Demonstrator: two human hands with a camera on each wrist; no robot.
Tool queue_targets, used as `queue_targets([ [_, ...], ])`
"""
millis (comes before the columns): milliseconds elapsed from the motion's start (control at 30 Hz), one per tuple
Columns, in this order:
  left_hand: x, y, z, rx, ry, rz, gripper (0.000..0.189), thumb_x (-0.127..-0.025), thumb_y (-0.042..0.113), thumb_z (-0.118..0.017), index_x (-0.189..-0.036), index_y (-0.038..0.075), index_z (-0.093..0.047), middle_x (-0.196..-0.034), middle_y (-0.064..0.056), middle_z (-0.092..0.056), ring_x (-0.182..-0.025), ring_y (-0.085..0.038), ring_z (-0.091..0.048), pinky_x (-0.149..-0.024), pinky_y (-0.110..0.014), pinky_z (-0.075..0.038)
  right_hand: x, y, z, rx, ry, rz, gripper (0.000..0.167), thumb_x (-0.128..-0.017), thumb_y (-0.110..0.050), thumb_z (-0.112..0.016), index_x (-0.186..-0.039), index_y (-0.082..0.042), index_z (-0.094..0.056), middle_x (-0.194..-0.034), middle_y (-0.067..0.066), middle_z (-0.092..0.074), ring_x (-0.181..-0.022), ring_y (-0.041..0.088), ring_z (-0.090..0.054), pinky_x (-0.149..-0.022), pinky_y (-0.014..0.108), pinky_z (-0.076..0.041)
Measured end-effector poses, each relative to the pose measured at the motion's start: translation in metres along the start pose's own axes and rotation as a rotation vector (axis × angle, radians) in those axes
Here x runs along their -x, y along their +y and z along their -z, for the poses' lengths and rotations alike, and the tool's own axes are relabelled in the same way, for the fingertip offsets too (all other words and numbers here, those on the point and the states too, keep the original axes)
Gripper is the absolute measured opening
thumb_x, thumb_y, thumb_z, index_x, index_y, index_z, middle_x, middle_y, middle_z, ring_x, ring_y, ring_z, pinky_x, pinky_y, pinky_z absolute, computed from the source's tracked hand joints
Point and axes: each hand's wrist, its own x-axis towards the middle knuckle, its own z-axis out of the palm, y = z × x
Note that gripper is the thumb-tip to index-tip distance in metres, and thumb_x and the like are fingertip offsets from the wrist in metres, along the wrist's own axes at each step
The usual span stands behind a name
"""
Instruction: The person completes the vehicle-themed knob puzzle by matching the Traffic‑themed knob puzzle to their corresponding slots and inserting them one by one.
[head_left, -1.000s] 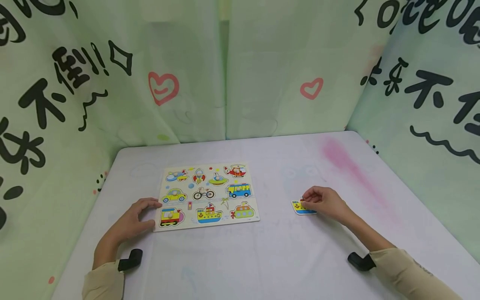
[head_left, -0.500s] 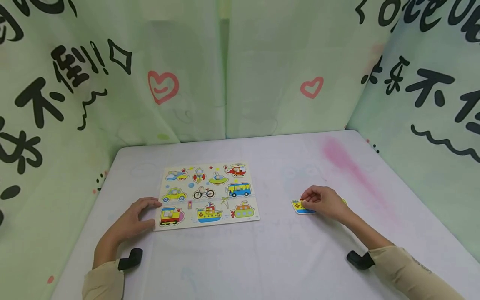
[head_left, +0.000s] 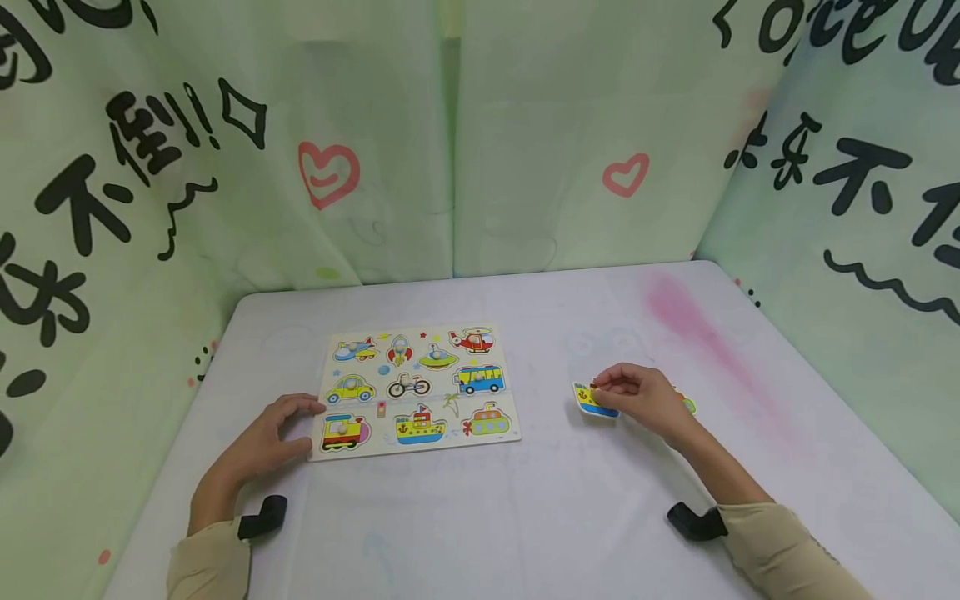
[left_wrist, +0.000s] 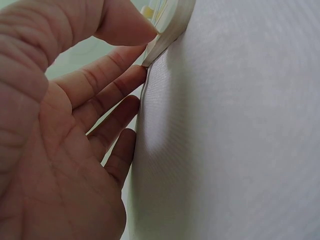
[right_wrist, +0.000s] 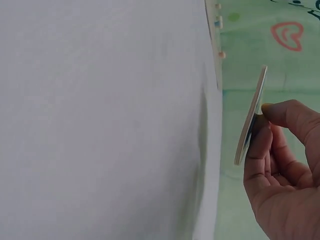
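Observation:
My right hand pinches a flat boat puzzle piece, yellow and blue with an anchor. In the right wrist view the piece appears edge-on, with thumb and fingertips at its face and a gap between it and the table. To the left lies a pale puzzle board with colourful vehicles, among them a ship, a train, a bus and a helicopter. My left hand rests at the board's left edge; in the left wrist view its thumb and extended fingers touch the board's edge.
Partly hidden behind my right wrist, another colourful piece lies on the table. A white cloth with a pink smear covers the table. Green printed curtains stand at the back and both sides.
The boat piece has come up off the table and shifted slightly left, now tilted, with my right hand. More of the piece behind the wrist shows. My left hand and the board stay put.

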Motion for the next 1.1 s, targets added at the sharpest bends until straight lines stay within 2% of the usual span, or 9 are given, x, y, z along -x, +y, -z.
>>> queue_targets([
  [167, -0.001, 0.000, -0.001, -0.001, 0.000, 0.004, 0.047, -0.085, 0.002, -0.070, -0.131, 0.004, -0.061, -0.148, -0.024, -0.045, -0.142, -0.048, -0.033, -0.116, -0.069, -0.025, -0.004, -0.010, -0.008, -0.110, -0.005, -0.009, 0.035, -0.092, -0.020, -0.077, -0.115, 0.003, -0.066, -0.098, 0.005, -0.075, -0.087, 0.008, -0.069, -0.080, 0.020, -0.055],
  [333, -0.001, 0.003, -0.001, -0.009, -0.005, 0.021, 0.047, -0.085, 0.003, -0.070, -0.131, 0.005, -0.061, -0.149, -0.024, -0.045, -0.142, -0.049, -0.032, -0.116, -0.069, -0.025, -0.007, -0.018, -0.016, -0.167, -0.014, -0.009, 0.035, -0.092, -0.020, -0.077, -0.117, 0.003, -0.066, -0.099, 0.000, -0.075, -0.090, 0.008, -0.068, -0.083, 0.020, -0.054],
  [433, -0.001, 0.004, -0.001, -0.013, -0.006, 0.031, 0.047, -0.085, 0.003, -0.070, -0.131, 0.005, -0.061, -0.149, -0.024, -0.044, -0.142, -0.049, -0.031, -0.116, -0.070, -0.025, -0.009, -0.025, -0.022, -0.185, -0.018, -0.006, 0.036, -0.091, -0.020, -0.078, -0.116, 0.004, -0.066, -0.099, 0.002, -0.075, -0.089, 0.008, -0.068, -0.082, 0.020, -0.055],
  [600, 0.000, 0.003, -0.001, -0.017, -0.006, 0.042, 0.047, -0.085, 0.005, -0.070, -0.132, 0.006, -0.061, -0.150, -0.024, -0.044, -0.143, -0.049, -0.031, -0.116, -0.070, -0.025, -0.016, -0.035, -0.033, -0.173, -0.037, 0.005, 0.033, -0.091, -0.019, -0.078, -0.114, 0.002, -0.067, -0.100, 0.006, -0.075, -0.086, 0.011, -0.067, -0.081, 0.023, -0.055],
  [900, 0.000, 0.001, -0.001, -0.022, -0.006, 0.056, 0.048, -0.086, 0.005, -0.070, -0.132, 0.007, -0.060, -0.150, -0.023, -0.043, -0.143, -0.049, -0.031, -0.116, -0.070, -0.026, -0.028, -0.053, -0.060, -0.146, -0.100, 0.036, 0.027, -0.091, -0.021, -0.077, -0.110, -0.003, -0.069, -0.094, 0.004, -0.074, -0.085, 0.017, -0.066, -0.081, 0.033, -0.056],
  [1100, 0.000, -0.002, -0.002, -0.011, -0.009, 0.053, 0.048, -0.085, 0.005, -0.070, -0.132, 0.007, -0.061, -0.150, -0.021, -0.044, -0.143, -0.047, -0.032, -0.115, -0.069, -0.027, -0.036, -0.065, -0.077, -0.163, -0.139, 0.061, 0.025, -0.091, -0.018, -0.077, -0.108, -0.002, -0.069, -0.094, 0.005, -0.073, -0.085, 0.017, -0.066, -0.080, 0.028, -0.056],
])
